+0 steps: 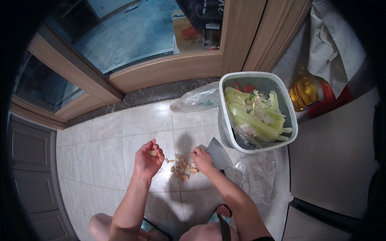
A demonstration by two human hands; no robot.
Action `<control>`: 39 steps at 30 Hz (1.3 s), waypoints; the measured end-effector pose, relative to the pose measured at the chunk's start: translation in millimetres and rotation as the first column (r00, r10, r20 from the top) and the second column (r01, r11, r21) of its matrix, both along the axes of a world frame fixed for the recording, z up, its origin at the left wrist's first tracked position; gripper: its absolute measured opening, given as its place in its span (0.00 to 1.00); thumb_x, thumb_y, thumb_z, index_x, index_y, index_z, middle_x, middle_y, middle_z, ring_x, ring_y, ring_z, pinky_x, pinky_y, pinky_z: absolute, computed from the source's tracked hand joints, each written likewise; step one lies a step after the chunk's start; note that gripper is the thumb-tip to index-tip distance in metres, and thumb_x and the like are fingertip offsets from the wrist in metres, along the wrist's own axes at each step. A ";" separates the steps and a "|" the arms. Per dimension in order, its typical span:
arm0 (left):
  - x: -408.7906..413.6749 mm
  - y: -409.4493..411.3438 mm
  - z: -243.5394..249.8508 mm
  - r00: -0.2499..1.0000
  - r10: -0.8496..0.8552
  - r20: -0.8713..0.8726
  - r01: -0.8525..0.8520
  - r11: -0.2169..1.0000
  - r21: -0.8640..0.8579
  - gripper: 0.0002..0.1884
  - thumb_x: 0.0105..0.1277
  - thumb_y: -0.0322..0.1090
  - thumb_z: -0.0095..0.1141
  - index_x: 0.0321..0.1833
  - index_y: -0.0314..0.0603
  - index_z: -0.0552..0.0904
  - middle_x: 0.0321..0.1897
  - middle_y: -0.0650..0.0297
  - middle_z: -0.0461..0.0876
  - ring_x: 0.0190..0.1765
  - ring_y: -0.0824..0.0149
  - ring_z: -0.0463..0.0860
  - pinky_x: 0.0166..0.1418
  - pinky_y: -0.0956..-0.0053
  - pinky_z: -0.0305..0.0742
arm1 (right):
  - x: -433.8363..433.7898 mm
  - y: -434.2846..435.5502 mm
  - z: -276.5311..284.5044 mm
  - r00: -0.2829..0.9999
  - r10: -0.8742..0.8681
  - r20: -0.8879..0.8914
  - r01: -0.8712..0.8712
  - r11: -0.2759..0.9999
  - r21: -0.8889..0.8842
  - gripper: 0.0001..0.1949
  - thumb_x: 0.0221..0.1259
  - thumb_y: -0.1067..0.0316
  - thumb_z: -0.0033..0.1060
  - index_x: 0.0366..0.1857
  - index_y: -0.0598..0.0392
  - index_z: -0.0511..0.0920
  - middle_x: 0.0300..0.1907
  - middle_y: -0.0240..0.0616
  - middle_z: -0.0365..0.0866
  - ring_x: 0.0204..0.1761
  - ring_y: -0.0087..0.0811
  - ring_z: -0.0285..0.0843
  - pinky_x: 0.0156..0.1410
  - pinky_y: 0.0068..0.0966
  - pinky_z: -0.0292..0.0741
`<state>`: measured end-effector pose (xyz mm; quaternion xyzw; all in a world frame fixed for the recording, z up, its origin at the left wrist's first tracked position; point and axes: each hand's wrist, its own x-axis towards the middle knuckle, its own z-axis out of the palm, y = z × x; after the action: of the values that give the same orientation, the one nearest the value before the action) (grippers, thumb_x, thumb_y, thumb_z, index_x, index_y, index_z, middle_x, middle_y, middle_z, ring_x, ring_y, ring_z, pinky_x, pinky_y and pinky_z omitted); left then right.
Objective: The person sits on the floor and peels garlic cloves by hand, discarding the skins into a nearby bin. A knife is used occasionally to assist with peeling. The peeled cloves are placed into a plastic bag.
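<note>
My left hand is raised palm up, its fingers curled around a pale garlic clove. Loose garlic cloves, several with brownish skin, lie in a small heap on the tiled floor between my hands. At the heap's right side is my right hand, back upward and fingers bent down; whether it grips anything is hidden. Just right of it rests the broad metal blade of a kitchen knife, with part of its dark handle behind my forearm.
A white-rimmed, bag-lined bin holding pale green vegetable trimmings stands beyond the knife. Clear plastic bags lie beside it. A wood-framed glass door borders the far side. Grey cabinet fronts are at left; sandalled feet are close below.
</note>
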<state>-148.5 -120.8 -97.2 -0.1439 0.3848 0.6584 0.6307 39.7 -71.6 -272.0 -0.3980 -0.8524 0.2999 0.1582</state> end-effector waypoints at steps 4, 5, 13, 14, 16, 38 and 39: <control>10.2 1.5 -8.0 0.961 -0.214 -0.173 0.213 0.977 -0.024 0.10 0.62 0.30 0.47 0.45 0.37 0.73 0.28 0.65 0.76 0.27 0.72 0.74 0.34 0.80 0.71 | -2.4 2.6 65.9 0.755 -0.450 -0.476 0.032 0.751 -0.659 0.07 0.57 0.72 0.49 0.37 0.59 0.75 0.28 0.33 0.75 0.29 0.23 0.70 0.36 0.22 0.69; 19.6 2.2 -5.6 0.933 -0.283 -0.222 0.278 0.959 -0.056 0.12 0.63 0.31 0.47 0.48 0.35 0.72 0.29 0.65 0.76 0.28 0.72 0.75 0.35 0.79 0.72 | 1.1 3.7 89.3 0.706 -0.502 -0.499 -0.029 0.684 -0.729 0.06 0.58 0.73 0.49 0.37 0.60 0.75 0.28 0.32 0.75 0.28 0.21 0.69 0.34 0.20 0.68; 74.9 25.5 40.6 0.832 -0.498 -0.246 0.536 0.836 0.119 0.12 0.62 0.31 0.50 0.48 0.36 0.76 0.29 0.61 0.79 0.30 0.69 0.78 0.36 0.76 0.75 | 29.7 16.8 206.7 0.521 -0.621 -0.586 -0.134 0.618 -0.775 0.04 0.56 0.76 0.53 0.34 0.61 0.73 0.26 0.31 0.74 0.25 0.17 0.67 0.31 0.14 0.65; 76.5 29.6 42.6 0.825 -0.512 -0.240 0.551 0.823 0.136 0.12 0.62 0.30 0.51 0.48 0.36 0.76 0.29 0.60 0.79 0.30 0.69 0.78 0.34 0.77 0.75 | 32.7 18.9 208.9 0.519 -0.606 -0.603 -0.108 0.653 -0.749 0.03 0.55 0.76 0.53 0.32 0.61 0.73 0.26 0.30 0.74 0.25 0.16 0.67 0.31 0.13 0.65; 82.7 35.6 51.8 0.793 -0.522 -0.314 0.579 0.806 0.122 0.12 0.62 0.30 0.51 0.47 0.36 0.76 0.29 0.60 0.79 0.29 0.69 0.78 0.33 0.78 0.76 | 39.2 23.0 217.9 0.535 -0.573 -0.621 -0.048 0.713 -0.700 0.02 0.55 0.76 0.54 0.32 0.61 0.74 0.26 0.30 0.74 0.26 0.16 0.67 0.30 0.12 0.65; 118.2 42.6 77.0 0.887 -0.326 -0.327 0.396 0.902 0.173 0.06 0.60 0.27 0.54 0.38 0.34 0.77 0.35 0.57 0.79 0.38 0.66 0.80 0.44 0.73 0.78 | 51.0 14.8 254.0 0.759 -0.287 -0.584 0.514 0.815 0.267 0.06 0.42 0.76 0.61 0.26 0.58 0.78 0.25 0.35 0.70 0.26 0.33 0.72 0.28 0.27 0.70; 118.5 42.4 76.6 0.887 -0.320 -0.334 0.390 0.906 0.168 0.05 0.59 0.26 0.54 0.38 0.34 0.78 0.35 0.57 0.79 0.38 0.66 0.80 0.44 0.73 0.79 | 51.3 15.0 254.1 0.779 -0.272 -0.565 0.499 0.814 0.297 0.05 0.42 0.76 0.61 0.26 0.58 0.77 0.26 0.35 0.70 0.26 0.33 0.72 0.29 0.27 0.70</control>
<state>-30.0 -78.4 -20.6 0.1044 0.4166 0.5851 0.6879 91.1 -56.6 -17.9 -0.4319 -0.7235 0.1558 0.5155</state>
